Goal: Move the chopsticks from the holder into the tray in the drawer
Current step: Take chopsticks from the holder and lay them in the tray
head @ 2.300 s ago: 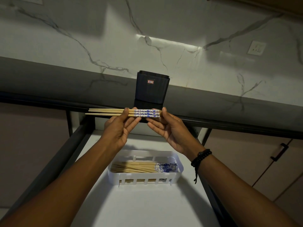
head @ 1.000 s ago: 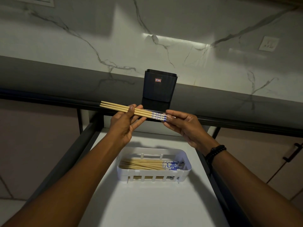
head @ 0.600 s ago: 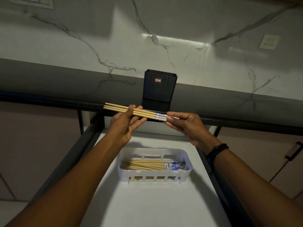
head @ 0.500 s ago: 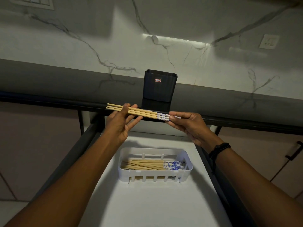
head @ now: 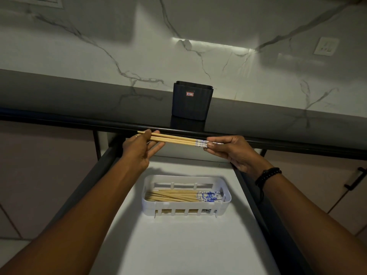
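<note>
A small bundle of wooden chopsticks (head: 178, 140) with blue-and-white patterned ends lies level between my hands, above the open drawer. My left hand (head: 139, 150) pinches the plain tips. My right hand (head: 232, 151) grips the patterned ends. Below them a white slotted tray (head: 147, 207) sits on the drawer floor, and several more chopsticks (head: 178, 196) lie inside it, patterned ends to the right. The dark square holder (head: 191, 102) stands on the counter behind my hands; its inside is hidden.
The open drawer (head: 178, 245) has a white floor and dark side rails. A dark counter edge (head: 59, 120) runs across above it. Marble backsplash with a wall socket (head: 325, 46) at the right. A cabinet door handle (head: 355, 179) is at the far right.
The bundle has slid rightward through my left hand, which now holds the plain tips. My right hand moved right with the patterned ends. The bundle sits slightly lower.
</note>
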